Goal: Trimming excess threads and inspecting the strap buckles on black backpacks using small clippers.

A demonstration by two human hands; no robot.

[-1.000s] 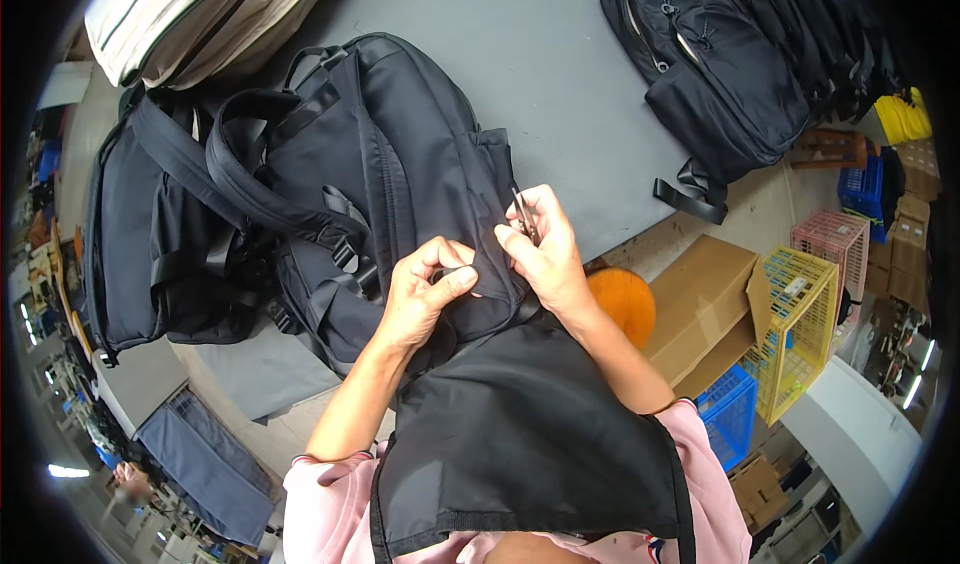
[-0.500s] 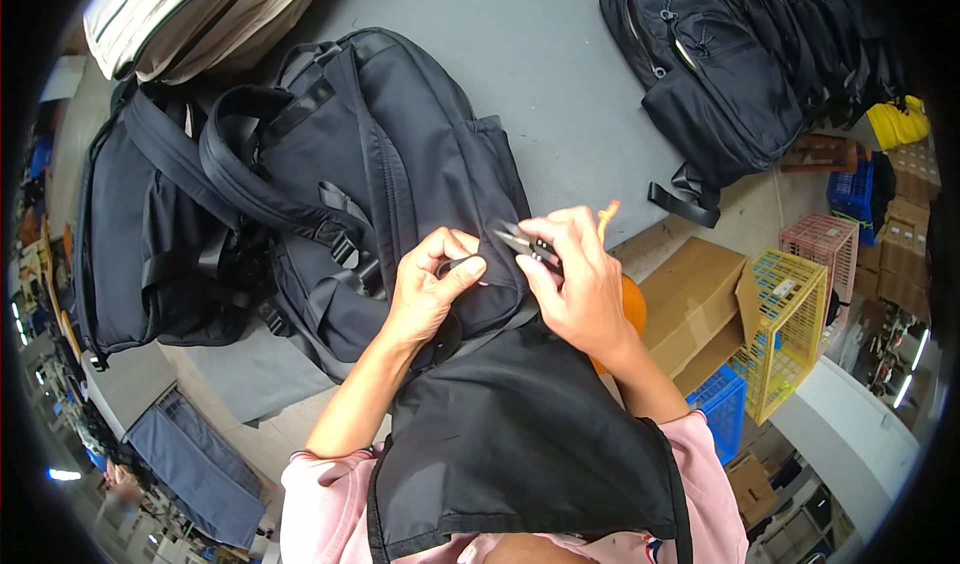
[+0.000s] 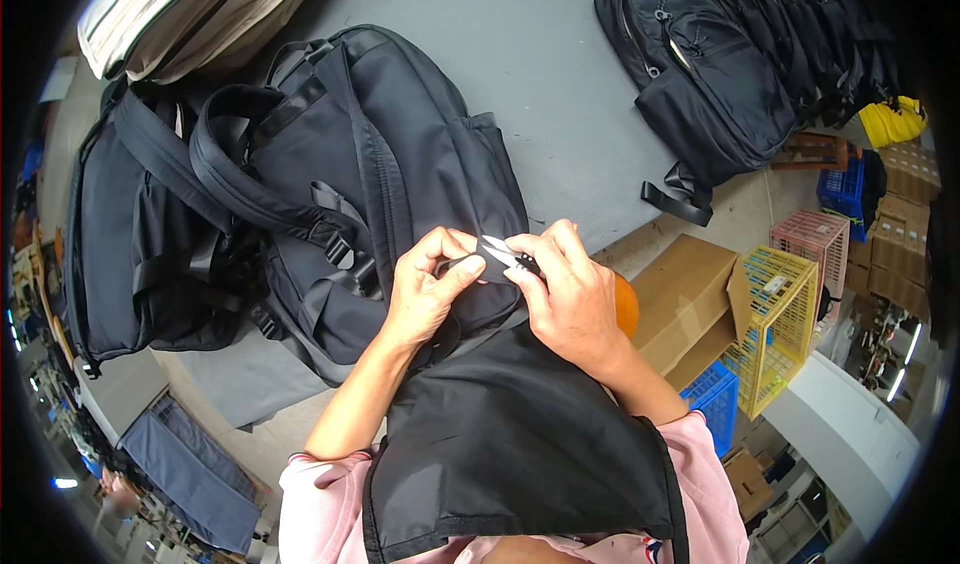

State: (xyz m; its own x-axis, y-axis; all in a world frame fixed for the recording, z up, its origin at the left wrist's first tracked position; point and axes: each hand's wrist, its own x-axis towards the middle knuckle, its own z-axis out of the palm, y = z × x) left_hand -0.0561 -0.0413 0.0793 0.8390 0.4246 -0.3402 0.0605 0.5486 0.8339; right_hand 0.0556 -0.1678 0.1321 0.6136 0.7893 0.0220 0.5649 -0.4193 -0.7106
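A black backpack (image 3: 425, 94) lies on the grey table with its shoulder straps uppermost. Over its near right corner, my left hand (image 3: 428, 282) pinches a piece of black strap (image 3: 492, 270) between thumb and fingers. My right hand (image 3: 572, 299) is closed around small thread snips (image 3: 497, 251), their pale blades pointing left at the strap beside my left fingertips. Whether the blades touch the strap or a thread there cannot be made out. The handles are mostly covered by my right fingers.
Another black backpack (image 3: 110, 234) rests at the left, below a beige bag (image 3: 190, 14). Several black backpacks (image 3: 715, 74) stand at the far right of the grey table (image 3: 540, 54). Right of me are an open cardboard box (image 3: 680, 299), a yellow crate (image 3: 775, 339) and a blue crate (image 3: 712, 399).
My right hand has turned and brought the snips left and slightly down, closer to my left fingertips. My left hand keeps its pinch. The whole view has shifted slightly.
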